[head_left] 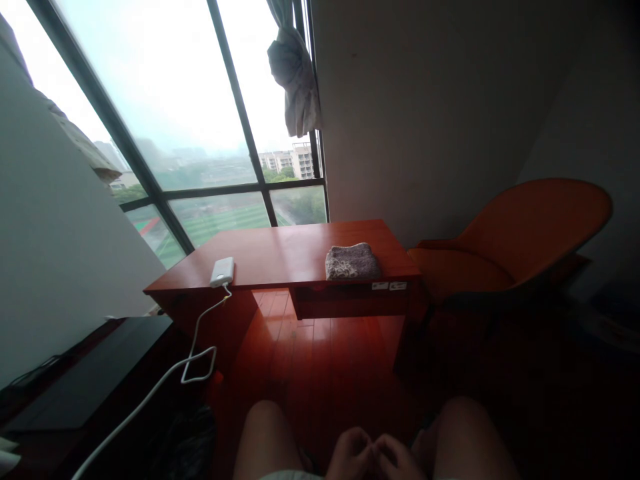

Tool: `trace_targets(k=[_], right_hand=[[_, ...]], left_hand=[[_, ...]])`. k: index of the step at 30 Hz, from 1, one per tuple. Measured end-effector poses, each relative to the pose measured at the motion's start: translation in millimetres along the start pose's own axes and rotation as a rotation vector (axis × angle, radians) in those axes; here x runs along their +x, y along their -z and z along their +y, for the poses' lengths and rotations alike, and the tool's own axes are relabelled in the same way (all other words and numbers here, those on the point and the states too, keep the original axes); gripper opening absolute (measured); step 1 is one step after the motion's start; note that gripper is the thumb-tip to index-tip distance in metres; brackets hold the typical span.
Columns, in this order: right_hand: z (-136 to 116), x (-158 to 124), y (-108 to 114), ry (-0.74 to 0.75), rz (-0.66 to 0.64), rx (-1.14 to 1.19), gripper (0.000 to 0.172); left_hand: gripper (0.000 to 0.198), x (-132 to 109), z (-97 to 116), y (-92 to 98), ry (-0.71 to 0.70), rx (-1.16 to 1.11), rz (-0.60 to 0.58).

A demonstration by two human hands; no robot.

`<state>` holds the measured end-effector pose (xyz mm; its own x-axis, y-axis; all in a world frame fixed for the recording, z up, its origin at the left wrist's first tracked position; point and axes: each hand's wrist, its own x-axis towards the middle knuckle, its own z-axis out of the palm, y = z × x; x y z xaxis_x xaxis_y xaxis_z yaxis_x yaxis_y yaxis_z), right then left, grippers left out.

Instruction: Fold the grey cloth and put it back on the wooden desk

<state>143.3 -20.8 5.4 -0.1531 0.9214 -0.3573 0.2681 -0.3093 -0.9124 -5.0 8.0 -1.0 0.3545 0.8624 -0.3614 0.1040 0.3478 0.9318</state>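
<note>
Left hand (351, 455) and right hand (397, 457), bottom centre: fingers curled, meeting; cannot tell if gripping | Folded cloth (353, 261): on worktop (280, 253), right of centre | Step: apparently resting | Next move: calls for parting hands

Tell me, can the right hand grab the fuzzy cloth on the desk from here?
Probably not without leaning: the right hand is low between the knees, with floor between it and the desk. Nothing covers the cloth, though.

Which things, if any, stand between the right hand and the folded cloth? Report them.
Nothing visible: only open space above the floor lies between the right hand and the folded cloth on the desk.
</note>
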Motion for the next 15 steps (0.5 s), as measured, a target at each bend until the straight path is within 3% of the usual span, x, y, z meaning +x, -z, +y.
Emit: trace_targets(k=[15], right_hand=[[-2.7, -1.6, 0.4, 0.012, 0.047, -0.080, 0.039]], left_hand=[[0.049, 1.1, -5.7, -0.1, -0.006, 0.011, 0.017]])
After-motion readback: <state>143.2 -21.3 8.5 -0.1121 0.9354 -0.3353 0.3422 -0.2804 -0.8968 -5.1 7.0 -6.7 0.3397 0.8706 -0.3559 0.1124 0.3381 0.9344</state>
